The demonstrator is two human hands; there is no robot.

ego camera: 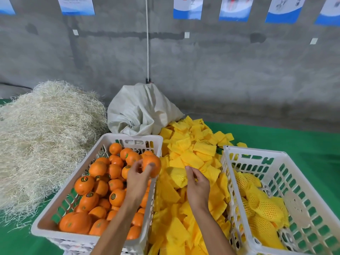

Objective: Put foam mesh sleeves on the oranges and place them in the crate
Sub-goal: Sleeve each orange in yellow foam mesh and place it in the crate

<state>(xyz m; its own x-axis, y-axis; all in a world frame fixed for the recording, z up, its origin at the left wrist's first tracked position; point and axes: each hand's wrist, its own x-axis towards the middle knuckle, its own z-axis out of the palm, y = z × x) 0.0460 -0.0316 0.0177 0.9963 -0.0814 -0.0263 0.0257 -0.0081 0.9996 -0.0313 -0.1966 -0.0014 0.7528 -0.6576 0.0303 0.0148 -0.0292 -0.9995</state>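
My left hand (138, 178) grips an orange (153, 163) above the right rim of the white crate (45, 224) that is full of bare oranges (99, 192). Just to its right, my right hand (197, 184) pinches a yellow foam mesh sleeve (177, 176) on the heap of loose sleeves (185, 155) between the two crates. The white crate on the right (303, 183) holds several oranges wrapped in yellow mesh (265, 212) along its left and near side.
A big mound of pale straw-like fibre (46, 137) lies left of the orange crate. A crumpled white woven sack (141, 111) leans on the concrete wall behind. Green cloth (294, 140) covers the surface. A white cord (147, 39) hangs down the wall.
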